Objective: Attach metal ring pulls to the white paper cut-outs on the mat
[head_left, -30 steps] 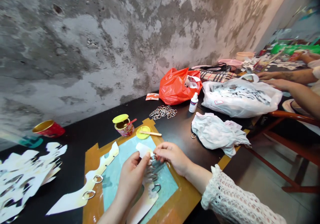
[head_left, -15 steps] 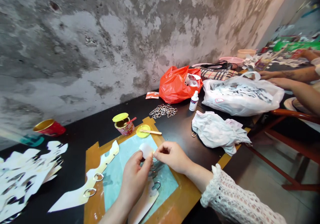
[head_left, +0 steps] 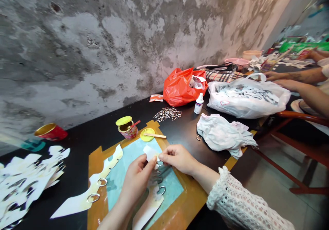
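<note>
Over the blue-green sheet, my left hand pinches a white strip near its far end, thumb against fingers. The strip has a scalloped edge with yellowish stains and carries metal rings. My right hand is closed at the strip's right edge, its fingertips pinching a small flap beside a teardrop-shaped metal ring. Another ring sits lower on the same edge. My fingers partly cover the flap. Left of my hands, a second white strip lies on the mat with two rings on it.
Brown tape frames the sheet. Behind it stand an opened tub and a yellow lid with a wooden stick. Metal rings, a white bottle, a cloth and bags are beyond. A co-worker's hands are at right.
My right fingertips have shifted slightly, and the ring beside them now shows more clearly. My left hand keeps its pinch on the strip.
</note>
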A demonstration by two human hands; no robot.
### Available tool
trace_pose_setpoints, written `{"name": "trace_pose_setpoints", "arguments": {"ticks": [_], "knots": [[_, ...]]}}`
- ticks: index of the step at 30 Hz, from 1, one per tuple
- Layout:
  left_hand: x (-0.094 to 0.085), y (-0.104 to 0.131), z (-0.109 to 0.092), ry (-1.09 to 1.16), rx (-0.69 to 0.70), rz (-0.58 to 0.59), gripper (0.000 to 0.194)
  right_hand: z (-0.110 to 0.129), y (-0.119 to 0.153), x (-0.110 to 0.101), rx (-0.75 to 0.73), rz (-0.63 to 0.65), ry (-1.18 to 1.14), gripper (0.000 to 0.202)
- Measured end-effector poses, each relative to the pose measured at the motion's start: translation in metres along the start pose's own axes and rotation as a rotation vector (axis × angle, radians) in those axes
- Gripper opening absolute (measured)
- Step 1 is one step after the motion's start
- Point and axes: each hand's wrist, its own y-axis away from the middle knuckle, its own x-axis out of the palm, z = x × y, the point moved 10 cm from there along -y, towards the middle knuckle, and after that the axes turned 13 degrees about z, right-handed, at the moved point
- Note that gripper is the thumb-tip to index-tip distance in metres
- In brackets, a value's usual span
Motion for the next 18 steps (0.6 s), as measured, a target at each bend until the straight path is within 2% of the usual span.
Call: {"name": "trace_pose_setpoints", "arguments": {"ticks": [4,11,16,18], "knots": [[-0.002,0.0,0.005,0.187,-0.008,-0.027,0.038,-0.004,-0.003,0.003,0.009,0.015,-0.164,0.048],[-0.008,0.005,0.004,0.3,-0.041,-0.138,0.04,-0.006,-0.001,0.008,-0.023,-0.061,-0.301,0.056],[-0.006,0.006,-0.002,0.445,-0.069,-0.101,0.04,-0.007,-0.002,-0.008,-0.068,-0.188,-0.353,0.055],[-0.004,0.006,-0.003,0.51,-0.087,-0.086,0.039,-0.005,-0.002,-0.007,-0.063,-0.185,-0.356,0.055]]}}
